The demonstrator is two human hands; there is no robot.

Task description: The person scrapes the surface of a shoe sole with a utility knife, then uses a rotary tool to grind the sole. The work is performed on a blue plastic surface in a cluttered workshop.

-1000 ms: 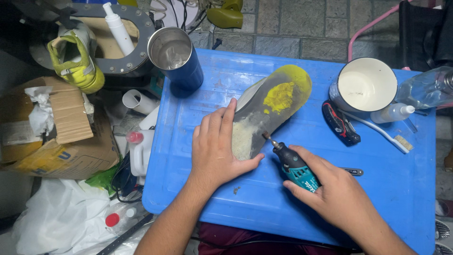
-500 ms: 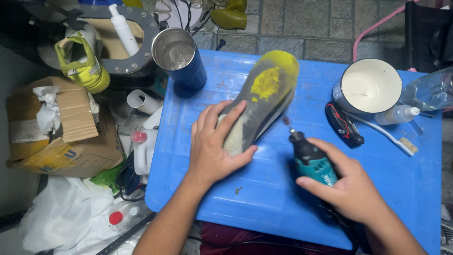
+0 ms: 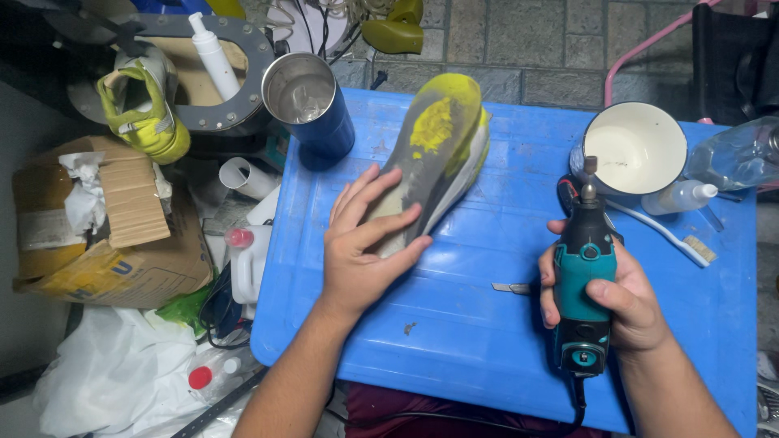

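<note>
The left hand (image 3: 357,251), fingers spread, presses the sole (image 3: 434,154) flat at the surface's (image 3: 454,341) 11 o'clock. The right hand (image 3: 617,296) grips the grinder (image 3: 583,276), bit toward 12. Risk: slack pressure may let the sole skid beneath the bit.

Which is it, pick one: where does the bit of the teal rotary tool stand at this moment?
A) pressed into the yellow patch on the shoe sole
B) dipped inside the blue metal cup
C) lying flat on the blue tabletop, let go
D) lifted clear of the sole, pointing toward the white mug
D: the right hand grips the rotary tool upright, its bit beside the white mug, well apart from the shoe sole that the left hand presses down.
</note>
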